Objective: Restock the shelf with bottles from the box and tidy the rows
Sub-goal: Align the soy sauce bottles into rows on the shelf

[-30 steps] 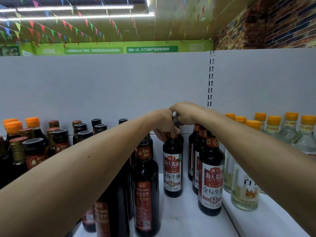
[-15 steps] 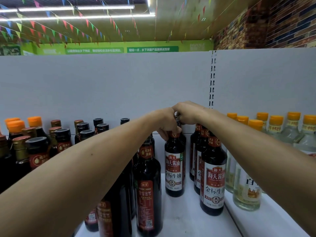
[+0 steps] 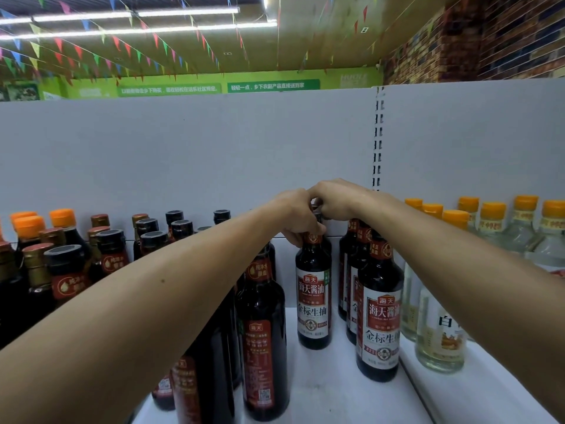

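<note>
A dark soy sauce bottle (image 3: 313, 298) with a red and white label stands upright in the middle of the white shelf (image 3: 330, 390). My left hand (image 3: 295, 217) grips its neck just below the cap. My right hand (image 3: 337, 200) curls over the bottle's cap from the right, touching the left hand. The cap is hidden under both hands. A row of the same soy bottles (image 3: 379, 313) stands just to the right. The box is out of view.
Taller dark bottles (image 3: 263, 341) stand under my left forearm. Dark bottles with black, gold and orange caps (image 3: 68, 267) fill the left. Clear bottles with orange caps (image 3: 440, 341) fill the right section. A grey back panel (image 3: 214, 154) closes the shelf behind.
Both hands have stayed on the top of the middle soy bottle. The bottle and hands have shifted very slightly; the view has moved a little.
</note>
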Demonstrator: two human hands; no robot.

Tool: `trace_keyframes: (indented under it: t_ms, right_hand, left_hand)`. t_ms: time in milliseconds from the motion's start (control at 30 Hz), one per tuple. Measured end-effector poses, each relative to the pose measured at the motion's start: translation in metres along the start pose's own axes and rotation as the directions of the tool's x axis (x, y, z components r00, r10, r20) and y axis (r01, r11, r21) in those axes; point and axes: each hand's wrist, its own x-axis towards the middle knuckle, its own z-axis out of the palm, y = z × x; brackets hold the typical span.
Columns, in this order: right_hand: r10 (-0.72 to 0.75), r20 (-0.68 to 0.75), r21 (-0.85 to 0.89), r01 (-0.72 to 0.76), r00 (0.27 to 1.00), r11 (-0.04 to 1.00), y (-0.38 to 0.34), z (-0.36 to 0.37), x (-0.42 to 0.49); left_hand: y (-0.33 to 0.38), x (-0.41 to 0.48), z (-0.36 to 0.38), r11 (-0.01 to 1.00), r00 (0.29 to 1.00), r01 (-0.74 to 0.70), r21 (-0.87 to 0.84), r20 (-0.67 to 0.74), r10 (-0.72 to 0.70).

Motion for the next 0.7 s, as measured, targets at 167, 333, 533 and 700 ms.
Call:
trace_keyframes:
  t_ms: [167, 333, 533, 700]
  right_hand:
    - [-0.006, 0.017, -0.04, 0.006, 1.0, 0.999, -0.002, -0.001, -0.004]
    - [-0.008, 0.009, -0.029, 0.008, 1.0, 1.0, -0.003, -0.005, -0.01]
    - [-0.007, 0.013, -0.033, 0.008, 1.0, 0.999, -0.008, -0.007, -0.018]
    - [-0.007, -0.017, -0.029, 0.006, 1.0, 1.0, -0.011, -0.011, -0.03]
  left_hand:
    - [-0.001, 0.002, 0.0, 1.0, 1.0, 0.004, -0.025, -0.005, -0.004]
    - [-0.003, 0.005, 0.0, 0.999, 1.0, -0.011, -0.041, -0.017, 0.01]
    - [-0.005, 0.006, 0.0, 0.999, 1.0, -0.02, -0.049, 0.0, 0.02]
    - [-0.003, 0.006, 0.001, 0.999, 1.0, -0.023, -0.022, 0.005, 0.024]
